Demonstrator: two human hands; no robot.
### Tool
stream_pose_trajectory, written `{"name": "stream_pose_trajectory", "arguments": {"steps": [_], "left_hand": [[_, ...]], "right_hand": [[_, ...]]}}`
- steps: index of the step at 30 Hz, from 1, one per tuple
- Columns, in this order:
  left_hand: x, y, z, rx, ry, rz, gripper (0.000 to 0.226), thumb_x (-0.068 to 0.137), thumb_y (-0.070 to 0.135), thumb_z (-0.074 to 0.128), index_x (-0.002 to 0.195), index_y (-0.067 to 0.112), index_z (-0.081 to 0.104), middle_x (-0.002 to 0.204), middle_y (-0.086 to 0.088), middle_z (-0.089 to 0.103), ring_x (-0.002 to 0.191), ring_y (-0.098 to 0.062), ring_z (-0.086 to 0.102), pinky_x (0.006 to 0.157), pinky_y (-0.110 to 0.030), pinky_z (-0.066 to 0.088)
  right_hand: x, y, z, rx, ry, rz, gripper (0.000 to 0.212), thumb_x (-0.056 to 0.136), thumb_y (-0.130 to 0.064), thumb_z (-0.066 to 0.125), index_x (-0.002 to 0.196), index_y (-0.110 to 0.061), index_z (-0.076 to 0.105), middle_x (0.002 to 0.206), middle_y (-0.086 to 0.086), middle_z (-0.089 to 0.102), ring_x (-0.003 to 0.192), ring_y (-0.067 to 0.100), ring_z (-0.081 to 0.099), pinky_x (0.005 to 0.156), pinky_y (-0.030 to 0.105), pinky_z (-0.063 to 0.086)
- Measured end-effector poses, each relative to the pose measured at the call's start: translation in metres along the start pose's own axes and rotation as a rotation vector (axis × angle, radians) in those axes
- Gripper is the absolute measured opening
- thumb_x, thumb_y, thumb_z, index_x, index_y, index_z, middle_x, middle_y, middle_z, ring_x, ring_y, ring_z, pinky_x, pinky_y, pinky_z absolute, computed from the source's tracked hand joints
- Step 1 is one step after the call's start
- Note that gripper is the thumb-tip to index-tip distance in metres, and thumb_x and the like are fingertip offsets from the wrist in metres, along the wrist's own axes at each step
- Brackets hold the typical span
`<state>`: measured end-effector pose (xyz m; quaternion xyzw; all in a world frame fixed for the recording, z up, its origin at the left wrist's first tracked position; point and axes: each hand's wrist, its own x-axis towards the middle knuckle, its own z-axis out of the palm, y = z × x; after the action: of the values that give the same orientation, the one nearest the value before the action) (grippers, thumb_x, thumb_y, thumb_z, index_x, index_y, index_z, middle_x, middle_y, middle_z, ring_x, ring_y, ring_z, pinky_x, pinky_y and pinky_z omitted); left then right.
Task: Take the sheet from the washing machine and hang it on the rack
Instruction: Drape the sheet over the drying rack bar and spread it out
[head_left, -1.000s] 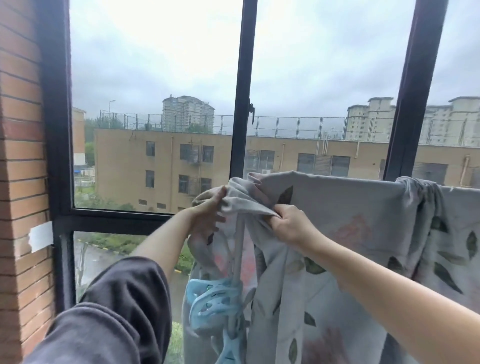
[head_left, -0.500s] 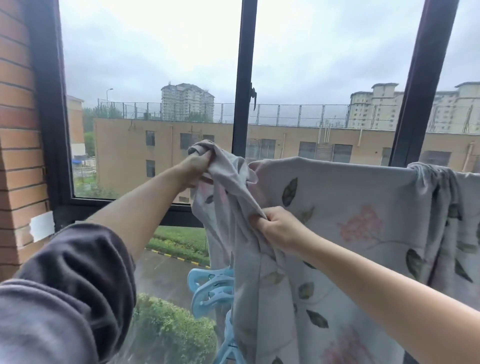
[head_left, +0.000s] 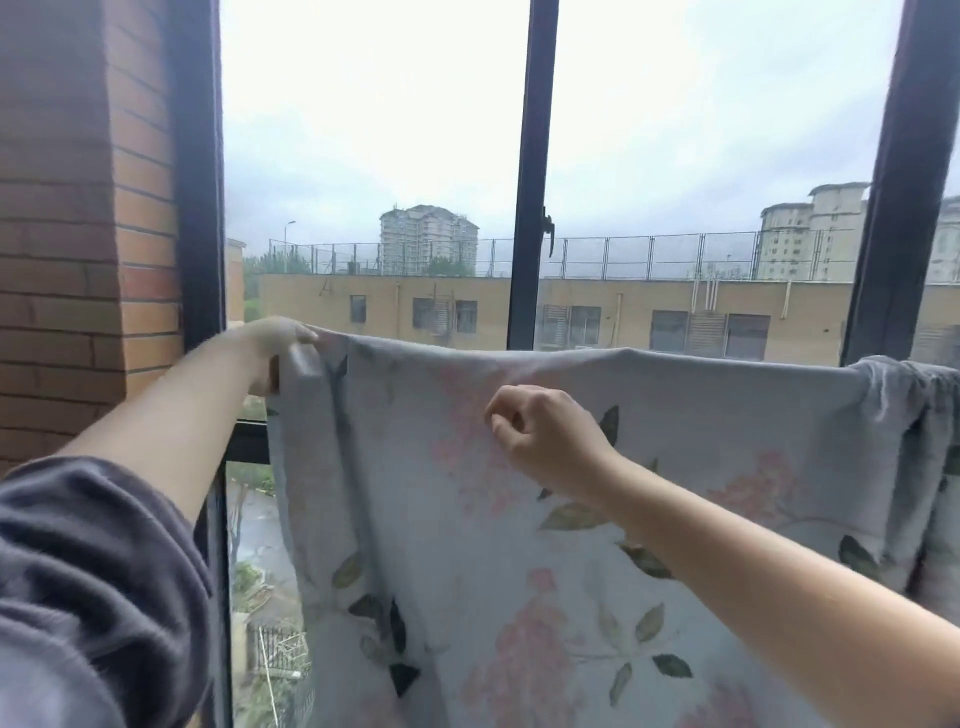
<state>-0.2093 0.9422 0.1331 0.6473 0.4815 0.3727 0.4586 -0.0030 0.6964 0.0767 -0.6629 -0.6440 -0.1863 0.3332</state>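
The pale grey sheet (head_left: 519, 545), printed with pink flowers and green leaves, hangs spread over a horizontal rack bar that its top edge hides. A bunched part of it (head_left: 904, 400) droops at the right. My left hand (head_left: 272, 353) grips the sheet's upper left corner, arm stretched towards the window frame. In front of the sheet's middle is my right hand (head_left: 545, 441), fingers curled; the cloth beside the fingertips lies smooth and I see none between them.
Tall dark-framed windows (head_left: 527, 208) stand just behind the sheet, with a latch on the middle post. A brick wall (head_left: 78, 234) closes off the left side. Outside are buildings and wet ground far below.
My left hand has pulled the bunched corner left and flattened the sheet along the bar. My right hand has let go of the fold it held. The blue hangers are now hidden.
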Motion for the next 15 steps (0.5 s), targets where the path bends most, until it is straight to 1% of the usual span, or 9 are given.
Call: {"name": "stream_pose_trajectory", "arguments": {"steps": [1,2,3,5,6,8,10,12,15], "left_hand": [[-0.005,-0.005,0.000,0.044,-0.038,0.003,0.027,0.098,0.007,0.038,0.082,0.011,0.059,0.078,-0.010,0.059,0.067,-0.024,0.054,0.052,-0.029,0.049],[-0.008,-0.011,0.001,0.141,0.006,0.010,0.028,0.098,0.004,0.038,0.086,0.008,0.063,0.084,-0.011,0.061,0.074,-0.026,0.056,0.060,-0.031,0.049],[-0.006,-0.012,-0.005,0.201,0.120,0.050,0.024,0.097,0.004,0.043,0.095,0.005,0.068,0.092,-0.011,0.063,0.084,-0.028,0.059,0.069,-0.034,0.048],[-0.001,-0.010,-0.023,0.377,0.439,0.153,0.021,0.093,0.014,0.058,0.107,0.004,0.069,0.110,-0.016,0.066,0.102,-0.034,0.061,0.082,-0.035,0.049],[0.007,-0.010,-0.036,0.450,0.550,0.167,0.025,0.089,0.021,0.064,0.107,0.005,0.070,0.112,-0.021,0.066,0.104,-0.036,0.061,0.086,-0.037,0.050],[0.007,-0.014,-0.054,0.578,0.671,0.134,0.034,0.080,0.030,0.070,0.104,0.006,0.071,0.106,-0.024,0.066,0.101,-0.039,0.062,0.086,-0.040,0.052],[0.004,-0.032,-0.055,0.725,0.661,0.085,0.034,0.081,0.028,0.068,0.101,0.001,0.068,0.106,-0.023,0.065,0.101,-0.039,0.062,0.086,-0.040,0.050],[0.000,-0.050,-0.047,0.868,0.649,0.065,0.023,0.087,0.021,0.059,0.100,0.003,0.066,0.111,-0.021,0.064,0.103,-0.037,0.061,0.084,-0.038,0.047],[0.003,-0.071,-0.036,1.031,0.606,0.029,0.022,0.091,0.017,0.051,0.104,0.007,0.067,0.113,-0.016,0.065,0.106,-0.034,0.061,0.083,-0.036,0.047]], "right_hand": [[0.005,0.003,0.002,-0.022,-0.004,-0.030,0.017,0.090,-0.025,0.050,0.090,-0.022,0.066,0.093,-0.006,0.065,0.084,0.015,0.057,0.073,0.033,0.050],[0.009,0.006,0.007,-0.076,-0.014,-0.067,0.017,0.089,-0.024,0.050,0.092,-0.020,0.066,0.098,-0.004,0.063,0.089,0.017,0.056,0.078,0.036,0.048],[0.012,0.010,0.013,-0.159,-0.021,-0.101,0.018,0.088,-0.025,0.050,0.094,-0.019,0.066,0.102,-0.002,0.062,0.094,0.019,0.055,0.083,0.038,0.045],[0.017,0.019,0.022,-0.327,0.013,-0.149,0.021,0.085,-0.026,0.051,0.098,-0.017,0.065,0.110,0.002,0.058,0.105,0.024,0.051,0.088,0.040,0.036],[0.020,0.023,0.025,-0.392,0.047,-0.170,0.024,0.082,-0.026,0.052,0.100,-0.016,0.064,0.114,0.004,0.057,0.108,0.027,0.051,0.090,0.043,0.033],[0.026,0.026,0.027,-0.464,0.123,-0.191,0.031,0.079,-0.027,0.056,0.108,-0.016,0.063,0.121,0.006,0.056,0.116,0.029,0.049,0.101,0.052,0.027],[0.029,0.026,0.030,-0.467,0.122,-0.180,0.040,0.082,-0.028,0.057,0.121,-0.017,0.057,0.128,0.004,0.052,0.125,0.025,0.044,0.110,0.058,0.015],[0.029,0.026,0.034,-0.477,0.092,-0.183,0.043,0.085,-0.029,0.053,0.126,-0.018,0.052,0.136,0.004,0.047,0.133,0.025,0.036,0.112,0.057,0.006],[0.030,0.028,0.039,-0.511,0.110,-0.206,0.043,0.084,-0.030,0.051,0.125,-0.019,0.053,0.135,0.006,0.049,0.132,0.027,0.039,0.113,0.058,0.005]]}}
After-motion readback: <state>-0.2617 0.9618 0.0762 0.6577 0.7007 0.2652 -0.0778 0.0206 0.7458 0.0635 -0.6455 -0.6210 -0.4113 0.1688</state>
